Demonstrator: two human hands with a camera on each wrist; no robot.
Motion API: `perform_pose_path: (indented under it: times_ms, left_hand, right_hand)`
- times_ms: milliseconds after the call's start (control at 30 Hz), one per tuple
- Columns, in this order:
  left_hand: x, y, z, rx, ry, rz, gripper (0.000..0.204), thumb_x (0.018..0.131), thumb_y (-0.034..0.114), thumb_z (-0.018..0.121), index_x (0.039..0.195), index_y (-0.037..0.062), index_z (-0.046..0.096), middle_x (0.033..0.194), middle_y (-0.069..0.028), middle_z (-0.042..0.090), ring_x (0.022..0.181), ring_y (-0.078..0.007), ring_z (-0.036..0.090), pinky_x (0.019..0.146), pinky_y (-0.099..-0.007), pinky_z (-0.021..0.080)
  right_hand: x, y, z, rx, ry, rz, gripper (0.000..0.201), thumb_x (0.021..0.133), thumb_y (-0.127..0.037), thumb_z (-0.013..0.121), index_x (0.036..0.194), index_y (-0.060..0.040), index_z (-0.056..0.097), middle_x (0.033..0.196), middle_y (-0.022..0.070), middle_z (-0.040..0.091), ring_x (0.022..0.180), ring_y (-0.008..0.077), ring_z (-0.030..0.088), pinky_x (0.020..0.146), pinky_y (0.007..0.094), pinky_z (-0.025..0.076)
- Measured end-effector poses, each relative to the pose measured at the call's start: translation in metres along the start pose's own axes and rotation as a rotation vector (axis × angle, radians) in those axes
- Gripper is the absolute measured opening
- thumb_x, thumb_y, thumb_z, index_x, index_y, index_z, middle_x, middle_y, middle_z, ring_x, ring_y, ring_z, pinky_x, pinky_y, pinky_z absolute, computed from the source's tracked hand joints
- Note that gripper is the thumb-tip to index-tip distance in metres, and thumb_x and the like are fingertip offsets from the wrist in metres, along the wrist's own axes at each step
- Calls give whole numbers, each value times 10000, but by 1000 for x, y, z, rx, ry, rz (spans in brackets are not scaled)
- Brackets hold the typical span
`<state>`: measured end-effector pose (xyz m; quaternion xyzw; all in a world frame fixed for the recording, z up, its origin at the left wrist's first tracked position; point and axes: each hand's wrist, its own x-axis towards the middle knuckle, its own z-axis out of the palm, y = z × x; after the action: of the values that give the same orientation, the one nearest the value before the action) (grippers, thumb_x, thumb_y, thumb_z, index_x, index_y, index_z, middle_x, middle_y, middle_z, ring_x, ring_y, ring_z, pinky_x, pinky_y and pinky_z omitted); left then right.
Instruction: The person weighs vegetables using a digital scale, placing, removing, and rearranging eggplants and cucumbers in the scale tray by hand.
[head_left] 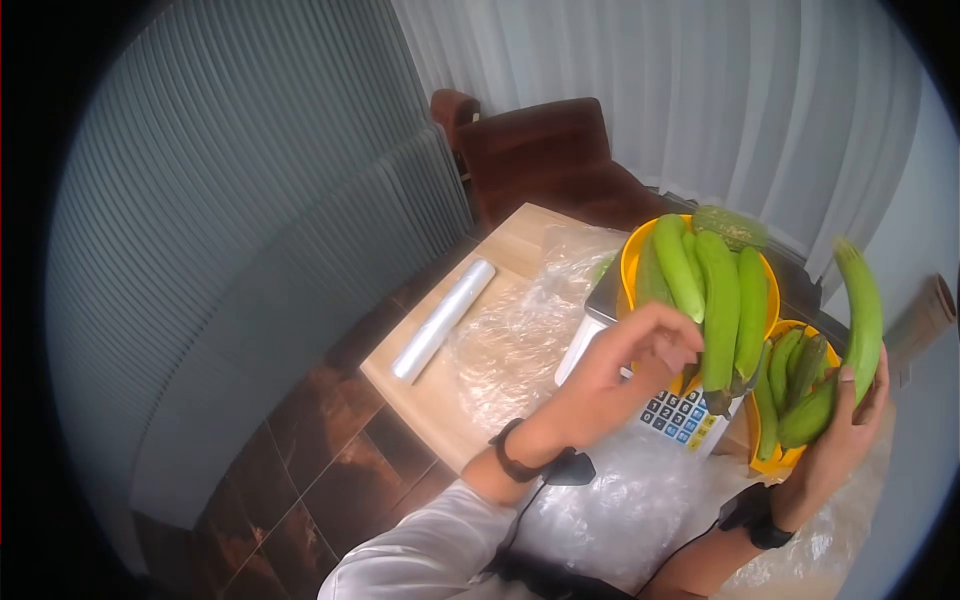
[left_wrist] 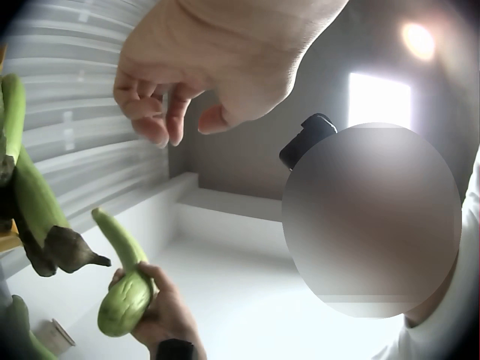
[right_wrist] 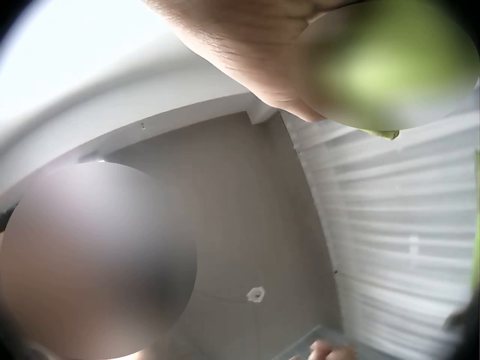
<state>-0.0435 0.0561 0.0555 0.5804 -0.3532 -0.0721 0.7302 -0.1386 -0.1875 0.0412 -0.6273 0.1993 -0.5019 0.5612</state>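
In the head view the right hand point(head_left: 855, 420) grips a long green vegetable point(head_left: 863, 300) upright at the right; the left wrist view shows its bulbous lower end point(left_wrist: 124, 304) in that hand point(left_wrist: 169, 315). The left hand point(head_left: 640, 365), fingers loosely bent and holding nothing, hovers over the scale's front beside a yellow bowl point(head_left: 628, 270). Several long green vegetables point(head_left: 720, 310) lie in that bowl on the scale point(head_left: 580, 350). A second yellow container point(head_left: 768, 467) with more green vegetables point(head_left: 768, 400) stands to its right, next to the right hand.
A roll of clear film point(head_left: 443, 320) lies on the wooden table point(head_left: 400, 345) at the left. Crumpled clear plastic point(head_left: 510, 340) spreads beside the scale and in front of it point(head_left: 620, 510). A brown chair point(head_left: 540, 150) stands behind the table, before white curtains point(head_left: 640, 80).
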Motion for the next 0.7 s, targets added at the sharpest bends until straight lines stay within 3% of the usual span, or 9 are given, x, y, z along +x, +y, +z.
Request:
perform_pose_path:
  times_ms: [100, 200, 233, 367, 400, 467, 600, 667, 700]
  left_hand:
    - [3, -8, 1, 149, -203, -3, 445, 983, 57, 572, 1423, 23, 509, 1153, -66, 617, 920, -115, 587, 862, -275, 475]
    - [1, -4, 12, 184, -242, -43, 575, 980, 100, 628, 1507, 19, 413, 1228, -99, 589, 958, -152, 585, 886, -296, 473]
    - [0, -7, 15, 189, -320, 7, 728, 970, 151, 681, 1566, -1, 291, 1282, -138, 557, 1018, -191, 581, 895, -323, 478]
    - [-4, -9, 24, 331, -344, 33, 822, 979, 242, 700, 1566, -47, 203, 1297, -191, 543, 1079, -234, 577, 897, -360, 485]
    - [-2, -7, 24, 333, -340, 32, 822, 979, 242, 700, 1566, -47, 203, 1297, -191, 543, 1079, -234, 577, 897, -360, 485]
    - [3, -4, 26, 154, -351, -331, 807, 990, 267, 691, 1563, -34, 208, 1309, -182, 548, 1137, -235, 579, 927, -354, 487]
    - [3, -20, 32, 124, -245, -105, 623, 1031, 232, 622, 1492, -38, 303, 1132, -114, 636, 986, -192, 628, 862, -298, 505]
    - [5, -16, 32, -268, -22, -119, 496, 1067, 248, 560, 1452, -11, 385, 1055, -33, 637, 919, -117, 589, 798, -279, 483]
    - [6, -15, 26, -272, -32, -118, 496, 1067, 248, 560, 1452, -11, 385, 1055, -33, 637, 919, -117, 589, 798, -279, 483]
  right_hand:
    - [-22, -22, 31, 111, -81, -65, 527, 980, -73, 607, 1481, 12, 468, 1427, 142, 535, 1234, 229, 576, 1054, 355, 460]
    - [-42, -28, 54, 139, -120, -144, 544, 984, -63, 591, 1497, 32, 438, 1464, 170, 505, 1290, 244, 551, 1082, 365, 443]
    - [-54, -32, 66, 203, -140, -172, 550, 992, -61, 580, 1507, 44, 418, 1458, 186, 502, 1283, 257, 551, 1071, 364, 447]
    - [-69, -33, 68, 197, -267, -146, 514, 1037, -145, 551, 1500, 40, 428, 1412, 192, 536, 1244, 261, 576, 1043, 364, 458]
    - [-67, -31, 65, 199, -271, -144, 514, 1037, -145, 551, 1500, 40, 428, 1412, 192, 536, 1244, 261, 576, 1043, 364, 458]
    - [-63, -30, 57, -43, -353, -281, 485, 1056, -184, 519, 1474, 55, 455, 1373, 196, 570, 1236, 265, 585, 1051, 375, 459]
    - [-66, -42, 62, 188, -436, -242, 416, 1055, -174, 500, 1389, 70, 544, 1353, 169, 609, 1214, 284, 605, 1083, 392, 445]
    - [-56, -37, 51, 106, -471, -292, 409, 1008, -122, 559, 1378, 53, 557, 1333, 176, 631, 1179, 297, 638, 1053, 400, 465]
    - [-51, -39, 45, -51, -574, -354, 433, 966, -86, 595, 1378, 42, 559, 1319, 193, 637, 1160, 311, 652, 1032, 401, 476]
